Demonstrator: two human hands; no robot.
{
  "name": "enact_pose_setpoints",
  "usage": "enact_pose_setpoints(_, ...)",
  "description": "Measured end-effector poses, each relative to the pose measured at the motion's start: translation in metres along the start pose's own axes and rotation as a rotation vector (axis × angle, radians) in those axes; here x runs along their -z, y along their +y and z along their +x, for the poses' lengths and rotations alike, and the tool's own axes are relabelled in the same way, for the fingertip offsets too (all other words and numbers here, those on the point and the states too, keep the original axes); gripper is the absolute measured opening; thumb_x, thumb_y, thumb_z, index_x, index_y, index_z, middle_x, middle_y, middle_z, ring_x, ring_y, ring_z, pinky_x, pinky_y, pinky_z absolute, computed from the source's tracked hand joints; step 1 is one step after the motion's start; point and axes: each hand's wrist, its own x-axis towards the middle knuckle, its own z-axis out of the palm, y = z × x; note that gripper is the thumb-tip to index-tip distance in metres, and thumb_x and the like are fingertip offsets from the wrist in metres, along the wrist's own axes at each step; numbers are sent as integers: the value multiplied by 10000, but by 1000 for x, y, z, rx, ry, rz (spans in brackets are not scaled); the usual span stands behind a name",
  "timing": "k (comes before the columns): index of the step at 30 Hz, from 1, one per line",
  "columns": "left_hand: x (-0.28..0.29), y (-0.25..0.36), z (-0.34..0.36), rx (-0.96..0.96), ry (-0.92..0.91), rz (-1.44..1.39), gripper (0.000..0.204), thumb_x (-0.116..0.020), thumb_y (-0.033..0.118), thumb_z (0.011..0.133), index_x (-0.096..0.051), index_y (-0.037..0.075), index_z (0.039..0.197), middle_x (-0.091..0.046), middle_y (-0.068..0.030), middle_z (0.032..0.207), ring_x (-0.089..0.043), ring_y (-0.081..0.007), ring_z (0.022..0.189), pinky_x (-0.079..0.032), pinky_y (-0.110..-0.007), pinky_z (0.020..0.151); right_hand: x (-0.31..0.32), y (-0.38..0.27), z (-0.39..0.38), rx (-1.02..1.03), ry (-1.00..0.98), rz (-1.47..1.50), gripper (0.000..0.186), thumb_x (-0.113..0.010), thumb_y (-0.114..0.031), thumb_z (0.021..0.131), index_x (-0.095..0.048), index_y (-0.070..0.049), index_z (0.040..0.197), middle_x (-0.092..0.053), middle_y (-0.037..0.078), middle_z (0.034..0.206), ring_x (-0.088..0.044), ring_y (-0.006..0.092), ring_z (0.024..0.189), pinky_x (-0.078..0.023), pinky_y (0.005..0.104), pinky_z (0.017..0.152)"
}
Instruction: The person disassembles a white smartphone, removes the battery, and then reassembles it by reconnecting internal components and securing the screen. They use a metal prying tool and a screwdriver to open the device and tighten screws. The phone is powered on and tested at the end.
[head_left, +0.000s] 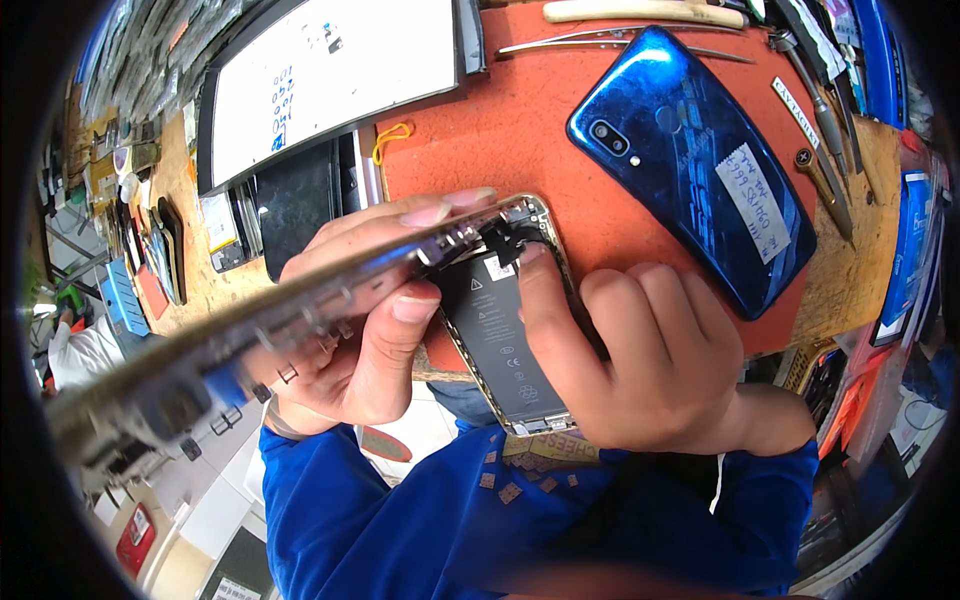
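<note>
An opened phone [535, 210] is tilted between my hands, its black battery [505, 340] showing. My left hand [375, 350] grips it, thumb beside the frame and fingers behind. The phone's lifted panel [290, 310] stands up edge-on at that hand, stretching large and blurred toward the left. My right hand [650, 365] is closed at the phone's right edge, its index fingertip pressing by a black flex cable [503, 240] near the top end. The right thumb is hidden. Just beyond lies a blue phone [690, 160], back up, with a paper label.
A red mat [450, 150] covers the middle of the wooden bench. Tweezers [620, 45] and screwdrivers [825, 190] lie at the back and right. A white board with handwriting [330, 85] and a dark phone screen [295, 200] are at the back left.
</note>
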Motion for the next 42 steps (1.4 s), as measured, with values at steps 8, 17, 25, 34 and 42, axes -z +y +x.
enact_pose_setpoints(8,5,-3,3,-36,-77,42,321,-620,-12,1064,-608,-125,1364,-727,-331,1261,-759,-435,1179,-613,-458,1031,-3,1,-6,-16,85,87,98,-728,-89,886,-797,-75,955,-457,-2,764,-515,137,653,-361,280,536)
enact_pose_setpoints(17,-5,2,6,-49,-29,70,319,-692,-40,1030,-636,-88,1341,-740,-305,1236,-777,-395,1151,-635,-414,978,-2,3,-9,-35,66,98,125,-726,-108,923,-800,-57,1010,-482,-2,779,-522,140,650,-379,284,535)
enact_pose_setpoints(25,-17,3,8,-173,2,238,492,-880,-158,819,-677,-23,1246,-781,-265,1195,-797,-336,1131,-658,-359,932,3,5,-8,-146,-38,280,373,-834,-166,832,-800,-22,1175,-589,17,845,-551,184,644,-442,331,550)
enact_pose_setpoints(34,-10,5,12,-185,-72,293,537,-909,-149,784,-668,-26,1248,-771,-262,1203,-794,-344,1135,-669,-393,949,-1,7,-9,-177,-10,364,475,-873,-114,725,-818,-53,1193,-577,5,826,-540,182,632,-444,320,549)
enact_pose_setpoints(42,-14,9,15,-195,-69,321,524,-932,-126,763,-661,-28,1200,-767,-273,1198,-801,-356,1106,-677,-406,940,4,8,-7,-198,-29,381,456,-866,-114,753,-828,-47,1203,-583,9,811,-551,189,629,-447,326,541)
